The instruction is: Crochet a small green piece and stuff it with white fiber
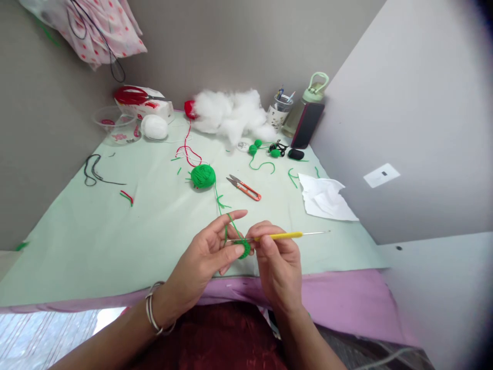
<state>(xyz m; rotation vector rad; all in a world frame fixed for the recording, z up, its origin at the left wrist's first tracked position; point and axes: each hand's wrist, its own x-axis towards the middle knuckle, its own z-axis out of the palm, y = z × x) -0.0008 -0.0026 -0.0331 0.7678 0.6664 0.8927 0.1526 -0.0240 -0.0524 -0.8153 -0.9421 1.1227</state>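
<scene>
My left hand (212,247) pinches a small round piece of green crochet (243,250) between thumb and fingers. A green strand runs over its raised forefinger and leads back to a green yarn ball (203,176) on the table. In my right hand (278,262) is a crochet hook with a yellow grip (285,235), held like a pen. The hook's thin metal end reaches left to the green piece, close to the left fingers; its exact place in the stitches is too small to tell. Beyond my hands lie orange thread snips (245,188), blades apart.
White stuffing (231,115) heaps at the back beside a red yarn ball (189,109). A green bottle (304,110), a leaning phone (308,126) and a pen cup (279,112) stand back right. White paper (325,198) lies right; a clear tub (117,126) sits left.
</scene>
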